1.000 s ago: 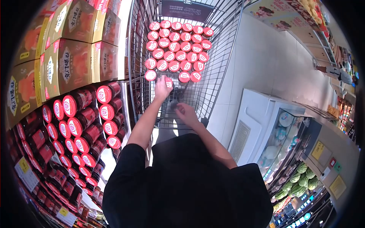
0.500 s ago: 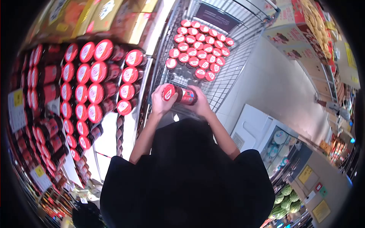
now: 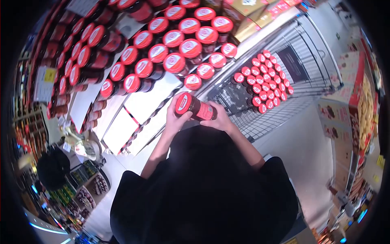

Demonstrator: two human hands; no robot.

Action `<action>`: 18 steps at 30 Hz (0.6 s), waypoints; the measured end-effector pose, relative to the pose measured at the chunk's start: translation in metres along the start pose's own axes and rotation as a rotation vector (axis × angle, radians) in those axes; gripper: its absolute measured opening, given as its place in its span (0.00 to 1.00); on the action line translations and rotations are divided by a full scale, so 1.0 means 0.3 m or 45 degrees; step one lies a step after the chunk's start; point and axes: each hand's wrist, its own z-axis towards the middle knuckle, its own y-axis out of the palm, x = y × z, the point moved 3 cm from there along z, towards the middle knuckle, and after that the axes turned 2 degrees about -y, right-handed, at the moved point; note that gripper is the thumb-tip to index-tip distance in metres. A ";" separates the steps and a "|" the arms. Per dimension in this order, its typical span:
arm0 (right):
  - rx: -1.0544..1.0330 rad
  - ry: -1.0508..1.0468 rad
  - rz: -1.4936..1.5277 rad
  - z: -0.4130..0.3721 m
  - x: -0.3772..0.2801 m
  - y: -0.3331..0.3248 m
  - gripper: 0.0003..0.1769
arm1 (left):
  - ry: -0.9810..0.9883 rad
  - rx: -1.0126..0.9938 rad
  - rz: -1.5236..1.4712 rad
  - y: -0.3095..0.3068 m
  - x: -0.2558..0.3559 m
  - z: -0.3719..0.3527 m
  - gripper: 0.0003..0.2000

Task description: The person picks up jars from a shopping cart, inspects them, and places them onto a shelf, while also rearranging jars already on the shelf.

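- Here's the jar (image 3: 199, 109), up in the air between both hands, right in front of the black top (image 3: 219, 179)!
- Left hand (image 3: 174, 116) curls round the lid end, its thumb on the near side of the jar.
- Right hand (image 3: 220, 118) wraps the base end, fingers bent round the glass; the two hands are apart, one jar clasped between them.
- And it's tilted, the red lid (image 3: 184, 103) facing up and to the left, the red label showing along the side.
- Off to the right, the cart (image 3: 266, 125): a block of lidded jars (image 3: 266, 83) stands upright in it, packed close together, with bare dark mesh (image 3: 227, 95) at the near end.
- A dark panel (image 3: 293, 63) sits at the cart's far end.
- Ahead and left, the display: row upon row of shelf jars (image 3: 174, 39), same red lids, some upright, others leaning over.
- Gold boxes (image 3: 256, 25) stand just past them, near the cart.
- A price card (image 3: 44, 83) with a yellow patch hangs far left.
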 end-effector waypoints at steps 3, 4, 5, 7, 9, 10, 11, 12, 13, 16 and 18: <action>-0.259 0.079 0.211 0.085 -0.006 0.115 0.34 | 0.023 0.190 -0.150 -0.095 0.023 -0.074 0.39; -0.299 0.069 0.212 0.108 -0.017 0.155 0.34 | 0.042 0.226 -0.146 -0.130 0.019 -0.100 0.39; -0.276 0.064 0.255 0.131 -0.028 0.193 0.35 | 0.123 0.300 -0.039 -0.172 0.012 -0.127 0.38; -0.317 0.018 0.242 0.179 -0.017 0.262 0.38 | 0.086 0.421 -0.086 -0.189 0.085 -0.170 0.36; -0.393 0.208 0.267 0.208 -0.011 0.324 0.40 | -0.015 0.488 -0.060 -0.253 0.108 -0.197 0.37; -0.444 0.404 0.289 0.218 -0.010 0.362 0.41 | -0.127 0.532 -0.036 -0.292 0.111 -0.209 0.38; -0.464 0.358 0.291 0.220 0.014 0.416 0.43 | -0.057 0.552 0.051 -0.330 0.108 -0.220 0.37; -0.475 0.351 0.284 0.229 0.011 0.460 0.43 | 0.001 0.600 0.154 -0.368 0.106 -0.232 0.37; -0.478 0.381 0.298 0.234 0.007 0.501 0.43 | 0.038 0.667 0.239 -0.397 0.111 -0.239 0.38; -0.419 0.430 0.334 0.254 0.012 0.612 0.41 | 0.222 0.839 0.563 -0.500 0.136 -0.233 0.42; -0.420 0.456 0.251 0.261 0.026 0.661 0.38 | 0.247 0.930 0.764 -0.550 0.158 -0.222 0.41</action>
